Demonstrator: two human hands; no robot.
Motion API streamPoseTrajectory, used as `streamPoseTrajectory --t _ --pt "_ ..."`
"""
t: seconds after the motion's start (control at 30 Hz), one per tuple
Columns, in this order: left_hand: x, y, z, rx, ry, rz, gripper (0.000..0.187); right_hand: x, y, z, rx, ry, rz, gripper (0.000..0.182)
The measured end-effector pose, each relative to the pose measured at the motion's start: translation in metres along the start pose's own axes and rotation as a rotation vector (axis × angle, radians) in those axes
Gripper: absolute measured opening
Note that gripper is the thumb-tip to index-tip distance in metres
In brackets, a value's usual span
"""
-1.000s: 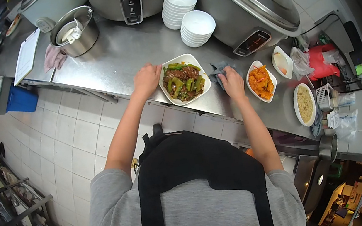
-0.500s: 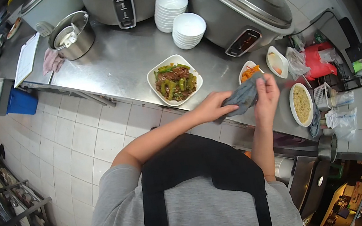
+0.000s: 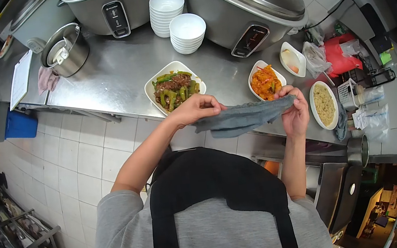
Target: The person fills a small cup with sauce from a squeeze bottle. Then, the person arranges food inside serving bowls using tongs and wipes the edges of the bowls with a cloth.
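A blue-grey cloth (image 3: 243, 118) is stretched between my two hands, sagging a little along its lower edge. My left hand (image 3: 199, 109) pinches one end, and my right hand (image 3: 294, 111) grips the other. Just beyond my left hand stands a white square bowl of meat and green vegetables (image 3: 173, 88), its near edge partly covered by the hand. Past the right part of the cloth is a white dish of orange-red food (image 3: 265, 81). To the right of my right hand lies an oval white dish of rice-like grains (image 3: 325, 105).
Two stacks of white bowls (image 3: 188, 31) stand before large grey cookers (image 3: 249, 12) along the back of the steel counter (image 3: 112, 80). A small white dish (image 3: 293, 59), red bag (image 3: 342, 56) and white basket (image 3: 348, 93) sit at right. A metal pot (image 3: 66, 56) is at left.
The bunched cloth has been spread out wide between my hands. My left hand has moved left, and the orange-red food is more exposed. The whole view has shifted slightly.
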State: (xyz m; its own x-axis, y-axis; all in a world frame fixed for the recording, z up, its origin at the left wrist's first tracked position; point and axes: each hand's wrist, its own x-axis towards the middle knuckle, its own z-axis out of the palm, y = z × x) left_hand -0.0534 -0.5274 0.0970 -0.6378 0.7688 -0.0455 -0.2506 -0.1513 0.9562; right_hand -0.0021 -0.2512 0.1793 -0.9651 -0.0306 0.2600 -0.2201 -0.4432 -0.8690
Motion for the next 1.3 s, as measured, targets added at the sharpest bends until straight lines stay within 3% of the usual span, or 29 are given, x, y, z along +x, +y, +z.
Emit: streamPoseTrajectory --t 0.03,0.17,0.23,0.3,0.37,0.4,0.5,0.57,0.63,0.7,0.77,0.83,0.87,0.93,0.97,1.0,1.03,1.07,1.1,1.13,1.2,1.23,1.27,1.3 --pt "0.003 -0.001 0.004 -0.003 0.005 0.003 0.019 0.000 0.002 -0.001 -0.001 -0.005 0.004 0.017" --pt "0.033 0.013 0.041 0.121 0.075 0.223 0.038 0.001 0.013 0.016 -0.546 -0.087 0.130 0.008" --pt "0.043 0.022 0.051 0.123 -0.035 0.337 0.043 0.003 0.007 0.024 -0.561 -0.191 0.212 0.010" --pt "0.044 0.018 0.047 0.044 -0.108 0.239 0.036 0.004 0.002 0.014 -0.448 -0.161 0.162 0.013" --pt "0.043 0.003 0.034 0.250 -0.143 0.090 0.028 0.005 -0.002 0.006 -0.338 -0.125 0.109 0.018" --pt "0.040 0.002 0.034 0.232 -0.106 0.182 0.021 0.005 -0.003 0.004 -0.303 -0.078 0.107 0.019" --pt "0.035 0.005 0.033 0.028 -0.055 0.094 0.017 0.001 0.002 -0.006 -0.215 -0.087 0.174 0.018" --pt "0.038 0.006 0.038 0.122 -0.032 0.171 0.016 -0.003 0.009 0.002 -0.504 -0.105 0.420 0.024" --pt "0.042 0.004 0.042 0.214 -0.007 0.248 0.015 -0.007 0.016 0.000 -0.502 -0.204 0.487 0.025" --pt "0.044 0.002 0.038 0.124 0.067 0.173 0.015 -0.008 0.022 -0.004 -0.547 -0.195 0.727 0.018" --pt "0.038 0.001 0.028 0.088 0.105 0.121 0.016 -0.007 0.026 -0.017 -0.501 -0.165 0.678 0.012" --pt "0.025 0.005 0.021 0.534 0.102 0.141 0.017 -0.002 0.021 -0.011 -0.416 -0.284 0.418 0.014" --pt "0.019 0.001 0.015 0.602 0.165 0.266 0.021 -0.001 0.023 -0.003 -0.376 -0.265 0.285 0.017" --pt "0.005 0.016 -0.009 0.671 0.374 0.347 0.026 0.013 0.022 0.030 -0.191 -0.184 0.218 0.017" --pt "-0.003 0.026 -0.027 0.758 0.539 0.264 0.027 0.021 0.025 0.039 -0.006 -0.098 0.149 0.016" --pt "-0.007 0.026 -0.054 0.648 0.687 0.227 0.027 0.031 0.033 0.041 -0.043 -0.059 0.123 0.017" --pt "-0.016 0.042 -0.070 0.866 0.813 0.327 0.023 0.044 0.048 0.033 -0.172 -0.081 0.165 0.016" --pt "-0.018 0.048 -0.093 1.016 0.830 0.236 0.021 0.058 0.064 0.025 -0.301 -0.105 0.204 0.015" --pt "-0.011 0.049 -0.108 1.018 0.836 0.234 0.021 0.071 0.079 0.033 -0.641 -0.139 0.189 0.013" --pt "-0.002 0.045 -0.122 1.035 0.766 0.125 0.023 0.084 0.103 0.033 -1.046 -0.274 -0.036 0.019" --pt "0.019 0.032 -0.147 1.046 0.706 0.022 0.025 0.104 0.129 0.049 -1.091 -0.544 -0.306 0.028" --pt "0.032 0.021 -0.159 1.120 0.558 -0.042 0.025 0.110 0.134 0.054 -1.092 -0.555 -0.311 0.028" --pt "0.039 0.016 -0.165 1.188 0.406 -0.106 0.026 0.117 0.138 0.058 -1.112 -0.655 -0.174 0.031" --pt "0.041 0.016 -0.166 1.184 0.416 -0.103 0.026 0.123 0.143 0.059 -1.129 -0.750 -0.031 0.035"
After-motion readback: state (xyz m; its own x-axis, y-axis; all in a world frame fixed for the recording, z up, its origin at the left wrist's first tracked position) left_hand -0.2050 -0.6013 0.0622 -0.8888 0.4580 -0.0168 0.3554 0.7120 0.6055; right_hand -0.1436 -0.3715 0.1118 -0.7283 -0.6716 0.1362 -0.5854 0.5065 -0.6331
